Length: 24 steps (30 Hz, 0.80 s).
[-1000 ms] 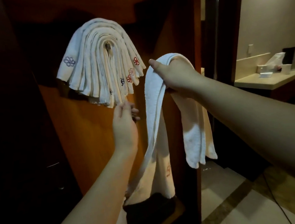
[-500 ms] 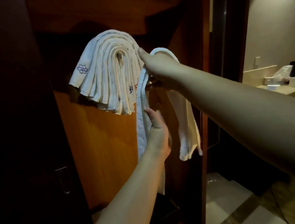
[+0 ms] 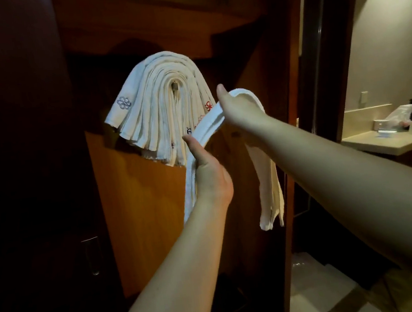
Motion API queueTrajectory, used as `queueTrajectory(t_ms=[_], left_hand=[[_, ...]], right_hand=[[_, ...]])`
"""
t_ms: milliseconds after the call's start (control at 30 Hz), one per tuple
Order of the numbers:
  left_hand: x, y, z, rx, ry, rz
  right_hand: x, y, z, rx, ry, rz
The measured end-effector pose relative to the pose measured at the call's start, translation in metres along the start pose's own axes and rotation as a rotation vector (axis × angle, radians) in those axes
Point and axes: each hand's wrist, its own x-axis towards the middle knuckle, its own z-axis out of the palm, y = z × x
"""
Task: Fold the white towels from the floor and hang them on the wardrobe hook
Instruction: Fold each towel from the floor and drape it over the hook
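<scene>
A thick stack of folded towels [image 3: 157, 110] already drapes over the wardrobe hook [image 3: 175, 86]. Just right of the hook, the right hand [image 3: 239, 109] and left hand [image 3: 208, 173] both grasp one folded towel [image 3: 267, 174], not yet hung

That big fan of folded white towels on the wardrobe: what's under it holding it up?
At the centre of the fanned stack of folded white towels, a small metal hook peeks out. Its mounting and the panel behind are covered by towels.
</scene>
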Motion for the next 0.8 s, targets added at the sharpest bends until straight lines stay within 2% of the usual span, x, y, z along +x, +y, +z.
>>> queueTrajectory(t_ms=[67,200,333,433,600,667,800], left_hand=[[0.004,0.005,-0.003,-0.054,0.102,0.008],[0.018,0.022,-0.013,-0.085,0.323,0.003],[0.034,0.041,-0.023,0.009,0.346,0.042],[0.044,0.055,-0.030,0.054,0.360,0.039],[0.062,0.073,-0.039,0.203,0.262,0.120],[0.069,0.076,-0.042,0.302,0.227,0.129],[0.092,0.087,-0.045,0.480,-0.062,0.230]], right_hand=[[-0.001,0.007,0.002,-0.109,0.013,-0.042],[0.002,0.020,0.002,-0.136,-0.105,-0.047],[0.007,0.032,-0.001,-0.178,-0.067,-0.088],[0.011,0.039,0.003,-0.003,-0.053,-0.014],[0.020,0.057,0.005,0.316,-0.133,0.049],[0.028,0.062,0.005,0.369,-0.104,0.018],[0.053,0.058,0.000,0.324,-0.041,-0.052]])
